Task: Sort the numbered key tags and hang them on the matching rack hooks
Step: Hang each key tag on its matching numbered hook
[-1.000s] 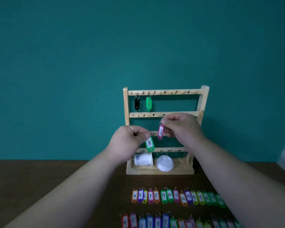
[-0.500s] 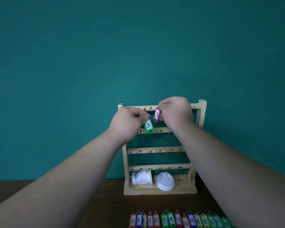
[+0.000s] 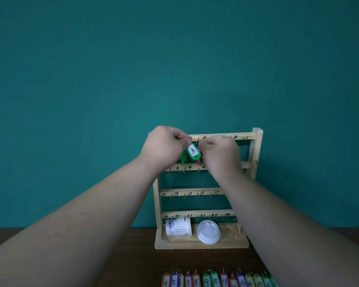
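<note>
Head cam: this is the hanging step for the 3s, up at the top rail of the rack [image 3: 255, 151]. Left hand [image 3: 164, 148] pinches the ring of green tag 3 [image 3: 193, 151]. The tag hangs just below that pinch, long axis slanted, ring end up-left, free end down-right, number facing me. Right hand [image 3: 220, 156] is curled on the pink tag [image 3: 198, 157], which is mostly hidden. Next, I'd guess, the ring has to slip over hook 3 [image 3: 198, 139] just above the pinch.

One rack [image 3: 257, 141], four rails [image 3: 195, 192]. Three tags at the top rail: green 3 tag [image 3: 192, 151], second green tag [image 3: 183, 158], pink tag [image 3: 198, 157]. Near row on table [image 3: 133, 262]: at least thirteen tags [image 3: 215, 281]. One cup [image 3: 178, 226], one lid [image 3: 208, 232]. Two hands: left hand [image 3: 164, 146], right hand [image 3: 220, 154].
</note>
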